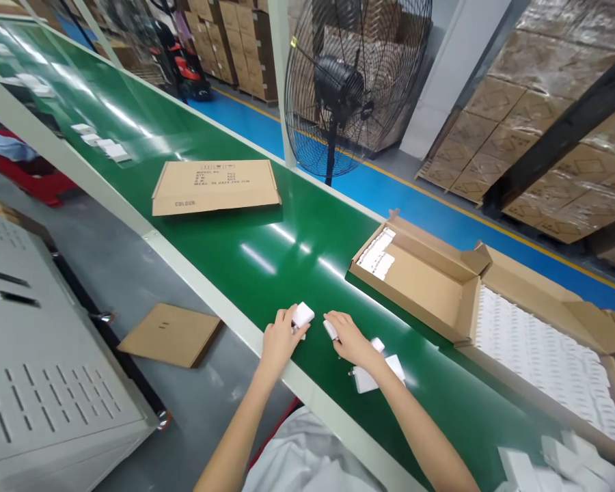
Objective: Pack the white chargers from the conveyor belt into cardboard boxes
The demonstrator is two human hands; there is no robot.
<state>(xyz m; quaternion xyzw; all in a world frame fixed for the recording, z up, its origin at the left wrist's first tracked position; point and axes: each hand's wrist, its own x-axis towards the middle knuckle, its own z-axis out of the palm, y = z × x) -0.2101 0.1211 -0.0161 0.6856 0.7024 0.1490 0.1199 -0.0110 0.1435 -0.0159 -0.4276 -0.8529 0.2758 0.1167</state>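
Observation:
Above the near side of the green conveyor belt [220, 266], my left hand [278, 339] has its fingers closed around a white plug-in charger [303, 314]. Part of another white piece shows under those fingers. My right hand [352, 340], a little to the right, grips a second white charger [331, 330] between thumb and fingers. Several more white chargers [366, 380] lie on the belt beside and partly behind my right forearm; a small prong shows on one. An open carton [425, 301] beyond my right hand holds a short row of white pieces at its left end.
Another open carton [543, 290], packed with white pieces, stands at the right. Loose white boxes [517, 471] lie bottom right. A closed carton [215, 188] rests farther up the belt. A fan [338, 82] stands behind the belt; a grey cabinet [56, 342] is at left.

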